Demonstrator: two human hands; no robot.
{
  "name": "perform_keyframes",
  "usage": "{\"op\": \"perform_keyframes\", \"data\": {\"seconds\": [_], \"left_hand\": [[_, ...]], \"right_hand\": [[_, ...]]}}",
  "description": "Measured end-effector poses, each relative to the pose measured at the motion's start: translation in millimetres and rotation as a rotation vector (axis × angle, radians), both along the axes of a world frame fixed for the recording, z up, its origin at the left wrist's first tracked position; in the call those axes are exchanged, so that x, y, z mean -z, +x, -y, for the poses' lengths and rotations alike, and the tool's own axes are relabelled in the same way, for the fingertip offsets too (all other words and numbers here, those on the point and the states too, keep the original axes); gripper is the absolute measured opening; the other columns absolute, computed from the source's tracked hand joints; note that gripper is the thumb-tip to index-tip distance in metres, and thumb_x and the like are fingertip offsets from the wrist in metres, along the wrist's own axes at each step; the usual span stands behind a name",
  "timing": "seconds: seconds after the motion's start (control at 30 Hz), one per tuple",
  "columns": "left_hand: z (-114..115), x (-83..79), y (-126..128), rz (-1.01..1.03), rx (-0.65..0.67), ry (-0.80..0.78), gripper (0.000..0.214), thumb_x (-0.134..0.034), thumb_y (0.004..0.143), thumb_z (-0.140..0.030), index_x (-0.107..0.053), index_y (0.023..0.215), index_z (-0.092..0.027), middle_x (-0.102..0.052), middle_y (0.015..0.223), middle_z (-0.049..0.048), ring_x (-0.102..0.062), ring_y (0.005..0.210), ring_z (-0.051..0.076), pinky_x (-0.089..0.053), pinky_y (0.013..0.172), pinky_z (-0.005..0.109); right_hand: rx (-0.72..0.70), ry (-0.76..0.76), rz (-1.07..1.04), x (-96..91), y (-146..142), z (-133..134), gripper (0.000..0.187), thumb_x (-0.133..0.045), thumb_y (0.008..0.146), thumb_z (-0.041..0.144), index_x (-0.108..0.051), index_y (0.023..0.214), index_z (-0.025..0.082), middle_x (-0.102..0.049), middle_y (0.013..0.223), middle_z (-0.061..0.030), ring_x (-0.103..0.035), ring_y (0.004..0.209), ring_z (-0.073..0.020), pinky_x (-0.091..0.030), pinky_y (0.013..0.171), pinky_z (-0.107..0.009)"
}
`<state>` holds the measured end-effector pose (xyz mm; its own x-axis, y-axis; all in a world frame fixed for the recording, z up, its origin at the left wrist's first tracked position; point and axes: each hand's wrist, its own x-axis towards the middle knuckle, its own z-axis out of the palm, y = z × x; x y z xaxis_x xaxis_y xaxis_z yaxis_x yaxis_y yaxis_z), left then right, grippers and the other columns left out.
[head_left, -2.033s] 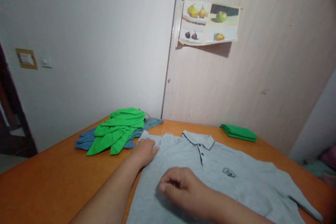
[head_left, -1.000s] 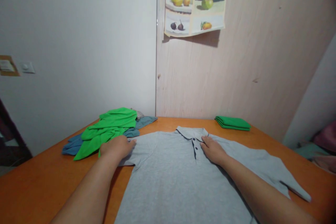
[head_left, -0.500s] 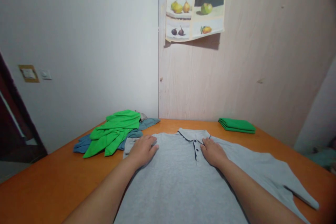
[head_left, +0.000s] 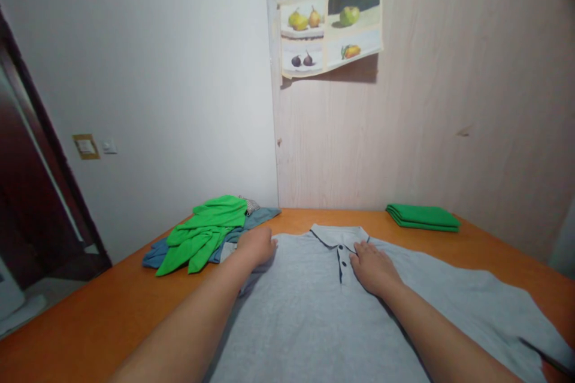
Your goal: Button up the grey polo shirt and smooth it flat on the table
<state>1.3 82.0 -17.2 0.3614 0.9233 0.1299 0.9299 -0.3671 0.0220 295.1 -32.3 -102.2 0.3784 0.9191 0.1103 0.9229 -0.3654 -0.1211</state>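
A light grey polo shirt (head_left: 305, 323) with a dark-edged placket lies spread on the table, collar toward the wall. At its left shoulder, my left hand (head_left: 257, 247) is closed, its fingers curled on the fabric with the fingertips partly hidden. My right hand (head_left: 375, 266) rests flat beside the buttons, just below the collar, fingers stretched out and holding nothing. The sleeve on the right stretches out toward the table's edge; the left one is mostly hidden behind my left hand and forearm.
Bright green clothing (head_left: 206, 227) is heaped over blue clothing (head_left: 155, 254) at the back left. A folded green cloth (head_left: 422, 217) lies at the back right. The orange table (head_left: 112, 317) meets a wall (head_left: 332, 149) with a fruit poster (head_left: 330, 36).
My left hand has curled from lying flat to closed on the shirt's shoulder. My right hand stays flat by the placket. The camera view has turned slightly left.
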Motion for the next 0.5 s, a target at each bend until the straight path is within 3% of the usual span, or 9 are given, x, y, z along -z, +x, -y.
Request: {"op": "perform_keyframes", "data": {"seconds": [0.2, 0.37, 0.5], "left_hand": [[-17.3, 8.9, 63.7, 0.136, 0.063, -0.018, 0.030, -0.052, 0.088, -0.038, -0.070, 0.103, -0.019, -0.072, 0.110, 0.0125, -0.066, 0.097, 0.025, -0.046, 0.078, 0.031], [-30.5, 20.1, 100.2, 0.225, 0.045, -0.092, 0.032, -0.057, 0.083, -0.043, -0.072, 0.099, -0.019, -0.073, 0.106, 0.0133, -0.066, 0.099, 0.029, -0.046, 0.080, 0.034], [-47.1, 29.6, 116.1, 0.305, 0.002, -0.160, 0.034, -0.051, 0.086, -0.045, -0.072, 0.091, -0.018, -0.073, 0.108, 0.0158, -0.065, 0.103, 0.035, -0.045, 0.084, 0.042]], "right_hand": [[0.001, 0.005, 0.007, -0.2, -1.5, 0.1, 0.060, -0.030, 0.098, 0.039, -0.040, 0.149, 0.011, -0.036, 0.157, -0.0149, -0.028, 0.146, -0.0299, -0.021, 0.117, -0.047], [0.007, 0.019, 0.001, -3.5, -4.8, 2.2, 0.059, -0.031, 0.098, 0.039, -0.041, 0.149, 0.010, -0.036, 0.157, -0.0157, -0.028, 0.146, -0.0298, -0.020, 0.117, -0.046], [0.012, 0.023, -0.012, -6.0, -8.2, 4.4, 0.059, -0.030, 0.098, 0.039, -0.041, 0.149, 0.010, -0.036, 0.157, -0.0152, -0.028, 0.146, -0.0297, -0.019, 0.117, -0.046]]}}
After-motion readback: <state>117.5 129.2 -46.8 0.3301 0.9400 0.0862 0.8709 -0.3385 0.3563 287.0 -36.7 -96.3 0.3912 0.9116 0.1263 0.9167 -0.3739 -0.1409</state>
